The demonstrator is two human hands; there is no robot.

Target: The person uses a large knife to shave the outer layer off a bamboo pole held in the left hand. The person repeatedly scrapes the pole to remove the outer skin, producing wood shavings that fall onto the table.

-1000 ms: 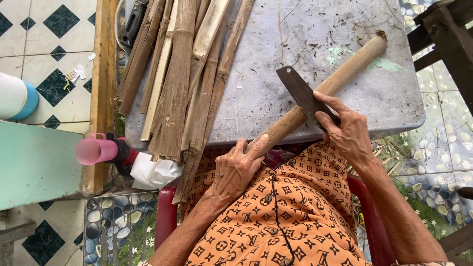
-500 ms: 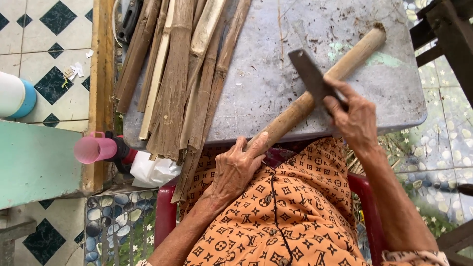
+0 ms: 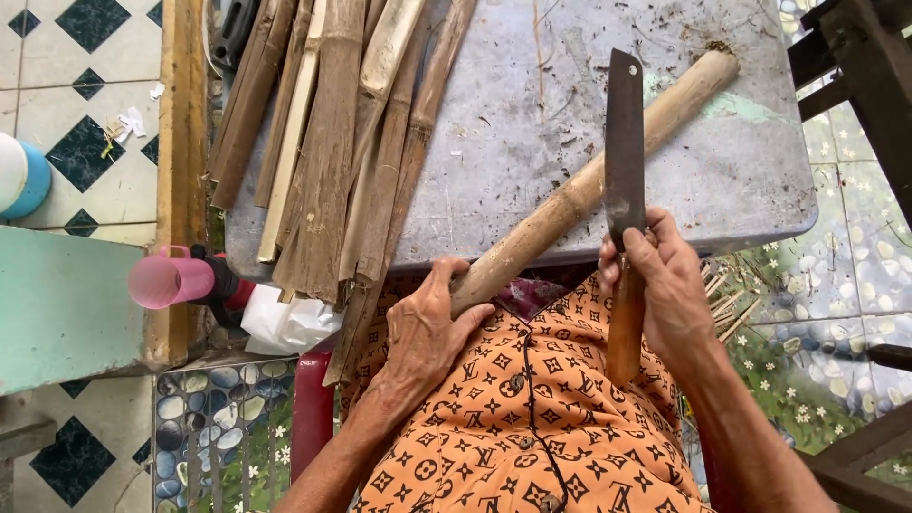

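Observation:
My left hand (image 3: 429, 328) grips the near end of a long tan bamboo pole (image 3: 589, 185) that lies slanted across a grey table (image 3: 750, 171), its far end at the upper right. My right hand (image 3: 665, 280) holds a cleaver (image 3: 624, 142) by its wooden handle. The dark rectangular blade points up and away from me and crosses over the middle of the pole. I wear an orange patterned garment (image 3: 532, 427).
A bundle of split bamboo strips (image 3: 332, 142) lies on the table's left part. A pink cup (image 3: 171, 280), a white bag (image 3: 285, 323) and a wooden plank (image 3: 180, 142) are at the left. A dark wooden frame (image 3: 855, 57) stands at the right. The floor is tiled.
My right hand has turned the cleaver from slanted beside the pole to upright, with the blade now crossing over the pole. The left hand has kept its grip.

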